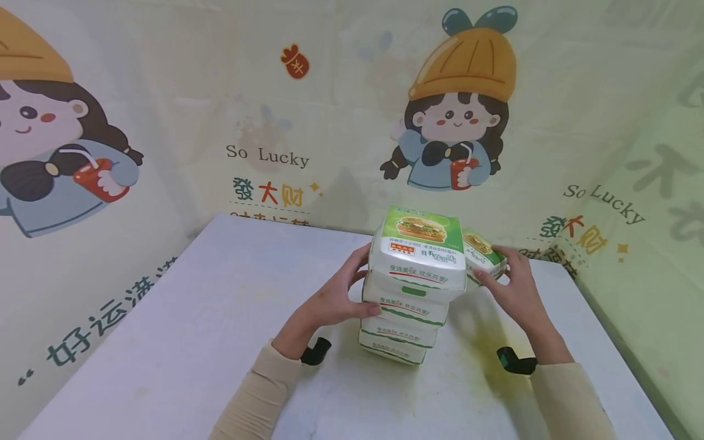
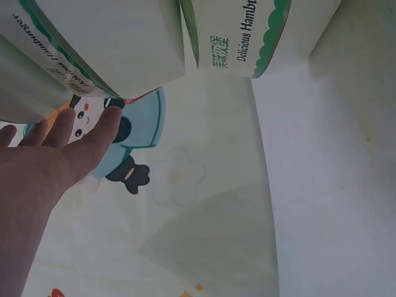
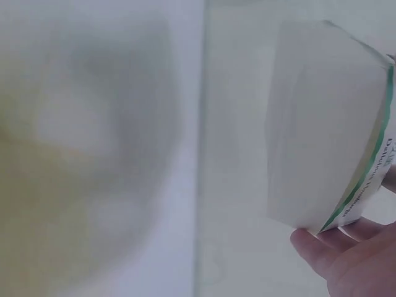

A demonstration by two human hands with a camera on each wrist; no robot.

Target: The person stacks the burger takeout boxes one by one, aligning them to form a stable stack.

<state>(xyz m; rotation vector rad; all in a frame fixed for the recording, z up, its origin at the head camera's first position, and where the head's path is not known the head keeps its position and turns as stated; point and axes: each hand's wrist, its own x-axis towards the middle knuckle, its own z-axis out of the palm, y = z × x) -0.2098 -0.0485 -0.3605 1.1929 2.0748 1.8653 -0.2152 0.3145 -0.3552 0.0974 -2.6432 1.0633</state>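
Note:
A stack of several white-and-green paper burger boxes (image 1: 404, 330) stands near the middle of the table, its top burger box (image 1: 420, 241) showing a printed burger on its lid. My left hand (image 1: 335, 299) holds the stack from the left, thumb on the front of an upper box and fingers by the top box's side. From below, the left wrist view shows the fingers (image 2: 93, 139) reaching along the boxes. Behind the stack on the right, my right hand (image 1: 514, 287) grips a separate burger box (image 3: 328, 136) between thumb and fingers, held tilted. The stack partly hides this box.
The white table (image 1: 181, 330) carries the stack, with a yellowish stain on its right part. A cloth backdrop (image 1: 341, 110) with cartoon figures and lettering rises behind the table. Dark straps or mounts (image 1: 517, 360) sit at both wrists.

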